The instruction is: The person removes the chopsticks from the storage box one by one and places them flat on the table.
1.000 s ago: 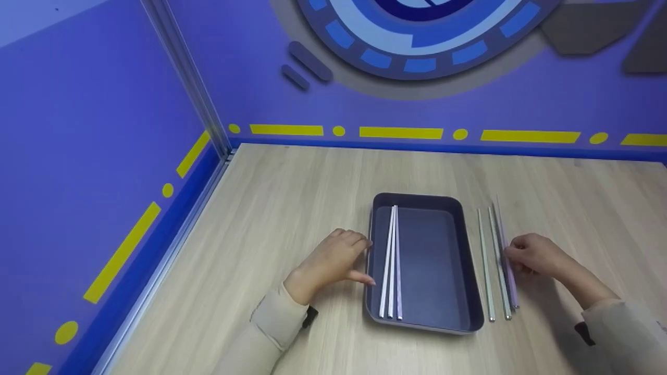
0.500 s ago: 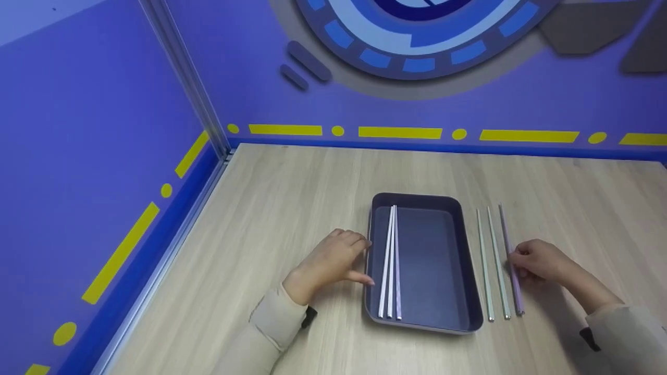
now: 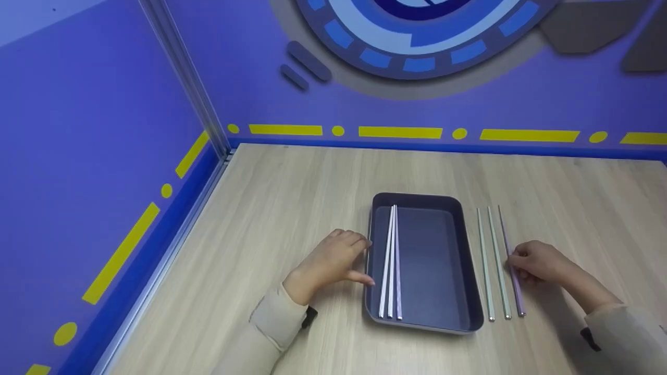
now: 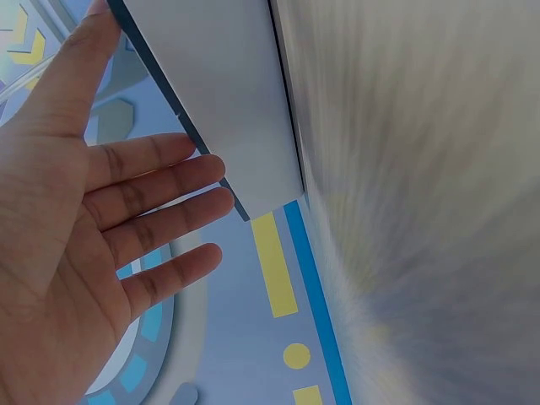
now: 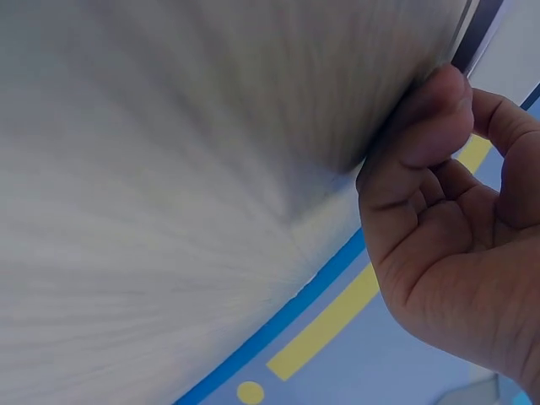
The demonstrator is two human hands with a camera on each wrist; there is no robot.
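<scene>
A dark rectangular tray [image 3: 427,260] stands on the table. Three slim chopsticks [image 3: 391,271] lie lengthwise along its left side, two pale silvery and one purple. My left hand [image 3: 331,260] is at the tray's left wall, fingers spread. In the left wrist view, those straight fingers [image 4: 169,186] touch the tray's rim [image 4: 190,131]. To the right of the tray lie two pale green chopsticks [image 3: 485,271], roughly side by side. Beyond them, my right hand [image 3: 542,263] pinches a purple chopstick [image 3: 518,297] near its middle, low over the table. The right wrist view shows its curled fingers [image 5: 434,135].
The wooden table [image 3: 292,192] meets a blue wall [image 3: 250,99] with yellow dashes at the back. Another blue panel [image 3: 94,156] closes off the left side, with a metal corner post [image 3: 182,67] between them.
The purple chopstick in my right hand has shifted a little right, away from the nearer green chopstick, and come to lie alongside it with a gap. My left hand and the tray stay put.
</scene>
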